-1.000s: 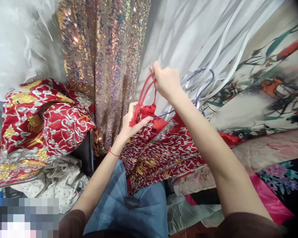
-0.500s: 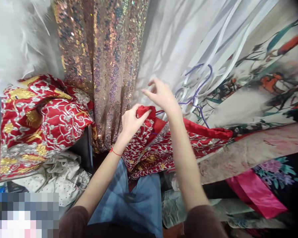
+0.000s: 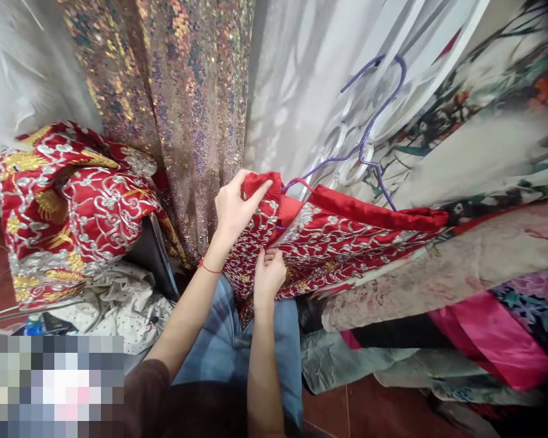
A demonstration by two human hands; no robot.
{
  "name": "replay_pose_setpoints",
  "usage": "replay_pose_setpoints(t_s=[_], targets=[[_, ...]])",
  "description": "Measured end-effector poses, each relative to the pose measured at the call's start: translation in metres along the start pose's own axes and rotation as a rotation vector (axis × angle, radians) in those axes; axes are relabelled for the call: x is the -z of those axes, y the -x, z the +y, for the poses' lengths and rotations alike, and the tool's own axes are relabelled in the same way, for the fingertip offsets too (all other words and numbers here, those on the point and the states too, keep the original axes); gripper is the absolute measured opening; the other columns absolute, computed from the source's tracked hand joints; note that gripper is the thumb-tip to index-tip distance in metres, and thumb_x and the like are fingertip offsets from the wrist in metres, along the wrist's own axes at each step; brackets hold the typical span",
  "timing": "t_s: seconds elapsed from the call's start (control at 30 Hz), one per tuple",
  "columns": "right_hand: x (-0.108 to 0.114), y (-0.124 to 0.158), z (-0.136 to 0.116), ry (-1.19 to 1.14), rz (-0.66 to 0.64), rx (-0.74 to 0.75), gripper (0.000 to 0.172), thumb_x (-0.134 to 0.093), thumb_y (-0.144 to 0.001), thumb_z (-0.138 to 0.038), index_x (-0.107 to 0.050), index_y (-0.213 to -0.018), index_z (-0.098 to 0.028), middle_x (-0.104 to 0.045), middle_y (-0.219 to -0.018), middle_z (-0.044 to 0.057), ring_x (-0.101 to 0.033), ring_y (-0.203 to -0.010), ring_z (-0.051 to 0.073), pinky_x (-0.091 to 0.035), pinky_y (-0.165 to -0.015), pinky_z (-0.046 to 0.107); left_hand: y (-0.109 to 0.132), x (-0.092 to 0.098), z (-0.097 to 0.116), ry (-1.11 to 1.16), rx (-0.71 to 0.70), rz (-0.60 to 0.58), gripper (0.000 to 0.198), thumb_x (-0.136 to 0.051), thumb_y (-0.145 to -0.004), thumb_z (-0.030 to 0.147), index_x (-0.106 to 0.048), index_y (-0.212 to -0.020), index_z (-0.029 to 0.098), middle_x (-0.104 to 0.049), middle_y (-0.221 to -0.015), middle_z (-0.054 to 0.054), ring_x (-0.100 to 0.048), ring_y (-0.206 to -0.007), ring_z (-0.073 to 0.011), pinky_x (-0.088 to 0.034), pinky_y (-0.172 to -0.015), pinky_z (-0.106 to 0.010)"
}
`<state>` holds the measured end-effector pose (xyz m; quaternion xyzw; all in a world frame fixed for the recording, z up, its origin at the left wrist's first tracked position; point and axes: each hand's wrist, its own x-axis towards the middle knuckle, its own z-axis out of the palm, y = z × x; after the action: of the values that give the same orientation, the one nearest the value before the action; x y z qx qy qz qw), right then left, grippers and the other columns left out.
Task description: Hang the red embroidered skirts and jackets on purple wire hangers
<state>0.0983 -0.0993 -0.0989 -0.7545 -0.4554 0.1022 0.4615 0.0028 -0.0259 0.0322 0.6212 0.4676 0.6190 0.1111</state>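
Observation:
A red skirt (image 3: 356, 243) with silver and gold embroidery and a plain red waistband spreads out in front of me. My left hand (image 3: 237, 204) grips the waistband's left end, thumb on top. Lower down, my right hand (image 3: 269, 274) has its fingers curled and pinched on the embroidered cloth near the opening's edge. A purple wire hanger (image 3: 363, 140) rises above the waistband, its lower part partly hidden inside the skirt. One thin red loop stands up by the waistband.
Another red embroidered garment (image 3: 95, 207) lies heaped at left, above white dotted cloth (image 3: 114, 310). A sequined dress (image 3: 196, 109) and white fabric (image 3: 287, 79) hang behind. Floral garments (image 3: 484, 164) hang at right, with pink cloth (image 3: 488, 340) below. Red tiles (image 3: 374, 407) show underneath.
My right hand has come down from above the waistband to the skirt's opening below it. My left hand keeps hold of the waistband. The hanger's hook stands higher in view.

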Motion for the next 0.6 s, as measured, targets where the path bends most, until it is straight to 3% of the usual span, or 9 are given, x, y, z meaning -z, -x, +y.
replay_pose_setpoints(t_s=[0.13, 0.23, 0.33, 0.43, 0.53, 0.6], targets=[[0.000, -0.005, -0.009, 0.062, -0.020, -0.063, 0.022, -0.046, -0.096, -0.035, -0.059, -0.097, -0.017, -0.073, -0.087, 0.010, -0.067, -0.072, 0.021, -0.037, -0.062, 0.028, 0.003, -0.003, 0.002, -0.021, 0.002, 0.017, 0.032, -0.061, -0.086, 0.053, -0.062, -0.088, 0.021, -0.061, -0.070, 0.003, -0.052, -0.065, -0.0125, -0.038, -0.066, -0.023], [-0.002, -0.007, -0.013, 0.043, -0.040, -0.114, 0.019, -0.047, -0.094, -0.031, -0.060, -0.095, -0.017, -0.074, -0.080, 0.010, -0.067, -0.071, 0.023, -0.038, -0.063, 0.029, 0.001, -0.006, 0.000, -0.022, 0.000, 0.019, 0.032, -0.061, -0.086, 0.054, -0.061, -0.086, 0.021, -0.059, -0.068, 0.003, -0.050, -0.064, -0.0122, -0.037, -0.065, -0.023], [-0.001, -0.008, -0.012, 0.000, -0.085, -0.157, 0.019, -0.050, -0.089, -0.032, -0.060, -0.082, -0.019, -0.070, -0.066, 0.007, -0.066, -0.065, 0.022, -0.041, -0.063, 0.029, -0.004, -0.008, -0.005, -0.011, -0.007, 0.016, 0.034, -0.059, -0.087, 0.055, -0.060, -0.084, 0.021, -0.058, -0.066, 0.004, -0.050, -0.063, -0.0117, -0.037, -0.064, -0.023], [0.003, -0.004, -0.004, -0.213, -0.220, -0.191, 0.028, -0.047, -0.087, -0.036, -0.057, -0.066, -0.020, -0.061, -0.050, 0.002, -0.060, -0.049, 0.017, -0.044, -0.058, 0.027, -0.012, -0.009, -0.009, 0.003, -0.012, 0.014, 0.037, -0.057, -0.089, 0.057, -0.059, -0.085, 0.020, -0.059, -0.069, 0.002, -0.055, -0.066, -0.0125, -0.041, -0.068, -0.024], [0.006, 0.002, 0.003, -0.557, -0.389, -0.243, 0.028, -0.049, -0.083, -0.040, -0.055, -0.065, -0.020, -0.054, -0.045, -0.004, -0.052, -0.039, 0.012, -0.041, -0.048, 0.023, -0.010, -0.007, -0.014, 0.050, -0.091, 0.014, 0.036, -0.055, -0.092, 0.054, -0.058, -0.103, 0.021, -0.066, -0.094, -0.003, -0.063, -0.090, -0.0162, -0.046, -0.086, -0.029], [0.008, 0.006, 0.005, -0.738, -0.474, -0.291, 0.027, -0.054, -0.078, -0.042, -0.055, -0.067, -0.018, -0.052, -0.044, -0.006, -0.048, -0.036, 0.009, -0.036, -0.042, 0.019, 0.007, -0.002, -0.021, 0.067, -0.158, 0.088, 0.042, -0.058, -0.092, 0.048, -0.051, -0.123, 0.020, -0.060, -0.123, -0.009, -0.057, -0.116, -0.0194, -0.041, -0.104, -0.035]])
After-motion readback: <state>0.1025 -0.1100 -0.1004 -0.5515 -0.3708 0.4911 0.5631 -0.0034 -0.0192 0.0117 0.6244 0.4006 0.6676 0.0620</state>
